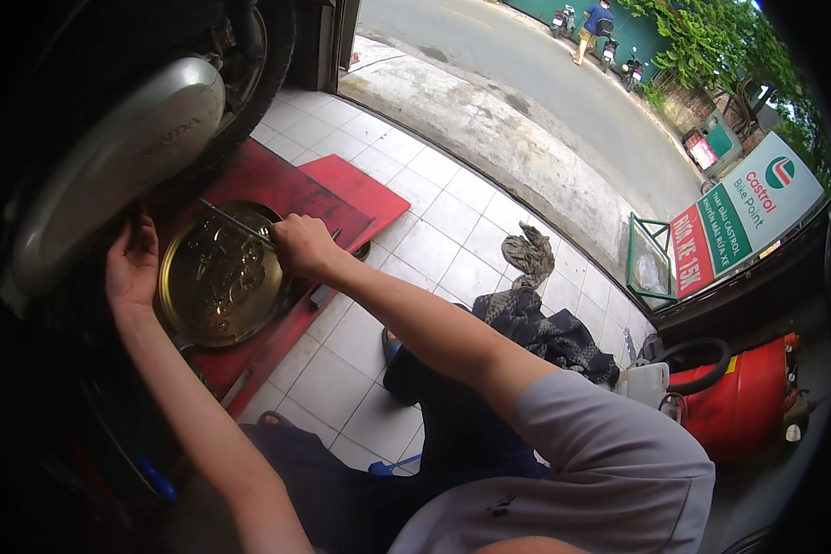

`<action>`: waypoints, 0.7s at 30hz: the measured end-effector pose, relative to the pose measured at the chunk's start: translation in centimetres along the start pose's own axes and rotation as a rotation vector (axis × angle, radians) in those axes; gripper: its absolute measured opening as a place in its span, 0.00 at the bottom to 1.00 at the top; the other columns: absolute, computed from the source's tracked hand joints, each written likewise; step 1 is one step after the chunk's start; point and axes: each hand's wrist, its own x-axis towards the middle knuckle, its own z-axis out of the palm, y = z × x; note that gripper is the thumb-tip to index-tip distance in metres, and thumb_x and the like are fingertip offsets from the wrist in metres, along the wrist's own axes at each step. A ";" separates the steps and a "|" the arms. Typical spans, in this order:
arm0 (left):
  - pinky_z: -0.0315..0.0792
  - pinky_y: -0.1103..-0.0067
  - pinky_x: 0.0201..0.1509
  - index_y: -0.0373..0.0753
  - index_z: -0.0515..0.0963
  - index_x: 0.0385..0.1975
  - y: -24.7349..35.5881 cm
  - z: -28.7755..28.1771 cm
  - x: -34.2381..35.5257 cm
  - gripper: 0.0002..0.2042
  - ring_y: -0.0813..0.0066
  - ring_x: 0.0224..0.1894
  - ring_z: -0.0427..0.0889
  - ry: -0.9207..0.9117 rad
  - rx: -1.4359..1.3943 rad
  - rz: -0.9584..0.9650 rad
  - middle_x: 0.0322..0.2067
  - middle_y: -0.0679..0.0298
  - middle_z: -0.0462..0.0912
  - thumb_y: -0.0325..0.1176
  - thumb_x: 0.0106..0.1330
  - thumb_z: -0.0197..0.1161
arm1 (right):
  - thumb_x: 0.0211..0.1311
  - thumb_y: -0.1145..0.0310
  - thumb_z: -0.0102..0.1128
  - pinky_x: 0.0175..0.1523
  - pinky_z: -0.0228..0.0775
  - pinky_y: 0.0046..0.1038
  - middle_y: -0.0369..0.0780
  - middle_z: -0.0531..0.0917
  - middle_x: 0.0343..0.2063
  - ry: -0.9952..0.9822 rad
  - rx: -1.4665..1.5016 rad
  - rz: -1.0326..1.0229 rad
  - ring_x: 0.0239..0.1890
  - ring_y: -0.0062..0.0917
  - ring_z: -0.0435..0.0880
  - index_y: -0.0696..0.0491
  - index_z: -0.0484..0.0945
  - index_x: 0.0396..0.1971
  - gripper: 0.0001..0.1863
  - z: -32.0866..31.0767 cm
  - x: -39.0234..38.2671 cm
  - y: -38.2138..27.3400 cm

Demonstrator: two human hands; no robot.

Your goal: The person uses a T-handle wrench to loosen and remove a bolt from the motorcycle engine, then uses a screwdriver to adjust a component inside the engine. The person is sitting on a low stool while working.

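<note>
The right hand [303, 245] is clenched around a thin metal tool [235, 222], whose shaft runs left and far toward the underside of a motorbike [111, 157]. Just beneath it, a round brass-coloured pan [214, 277] holding dark oil sits on a red ramp [286, 189] over the tiled floor [434, 240]. The left hand [132, 268] reaches under the bike at the pan's left rim; whether its fingers grip anything I cannot tell. A red drum [743, 402] stands well apart on the right.

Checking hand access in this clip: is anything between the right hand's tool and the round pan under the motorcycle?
Nothing visible. The right hand holds a thin metal tool directly over the open brass-coloured pan. The left hand sits at the pan's left edge, beside the motorcycle's silver cover.
</note>
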 end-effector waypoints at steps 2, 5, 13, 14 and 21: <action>0.78 0.80 0.41 0.28 0.72 0.47 -0.1 -0.6 0.7 0.12 0.67 0.41 0.78 -0.007 -0.033 -0.006 0.42 0.54 0.78 0.21 0.63 0.58 | 0.38 0.76 0.59 0.35 0.77 0.40 0.51 0.81 0.26 0.031 0.005 0.004 0.33 0.45 0.83 0.58 0.78 0.21 0.06 -0.6 0.0 -0.2; 0.79 0.81 0.41 0.28 0.72 0.46 0.5 -1.8 1.2 0.12 0.68 0.40 0.78 -0.043 -0.089 -0.035 0.41 0.55 0.78 0.22 0.63 0.58 | 0.39 0.73 0.59 0.36 0.77 0.41 0.52 0.81 0.25 0.042 0.098 0.052 0.32 0.45 0.83 0.58 0.78 0.21 0.06 -1.7 -0.1 -0.8; 0.77 0.77 0.41 0.28 0.72 0.45 -0.3 0.4 -0.2 0.12 0.64 0.39 0.78 -0.071 -0.115 -0.055 0.40 0.50 0.78 0.26 0.65 0.57 | 0.49 0.66 0.58 0.37 0.74 0.40 0.52 0.81 0.25 -0.076 0.247 -0.012 0.31 0.45 0.82 0.60 0.79 0.28 0.12 -5.0 -2.0 -0.9; 0.76 0.77 0.38 0.28 0.72 0.45 -0.6 0.2 0.3 0.12 0.64 0.38 0.78 -0.054 -0.062 0.009 0.40 0.50 0.78 0.27 0.65 0.57 | 0.50 0.67 0.58 0.37 0.73 0.38 0.52 0.82 0.27 -0.100 0.306 -0.047 0.31 0.45 0.82 0.61 0.79 0.30 0.12 -6.4 -2.7 -1.7; 0.70 0.82 0.28 0.32 0.75 0.38 -1.9 0.9 0.1 0.09 0.72 0.30 0.76 0.137 -0.168 0.087 0.31 0.57 0.79 0.25 0.59 0.65 | 0.55 0.72 0.58 0.34 0.71 0.28 0.44 0.79 0.19 -0.148 0.339 -0.118 0.23 0.25 0.78 0.63 0.75 0.26 0.08 -11.5 -5.5 -5.0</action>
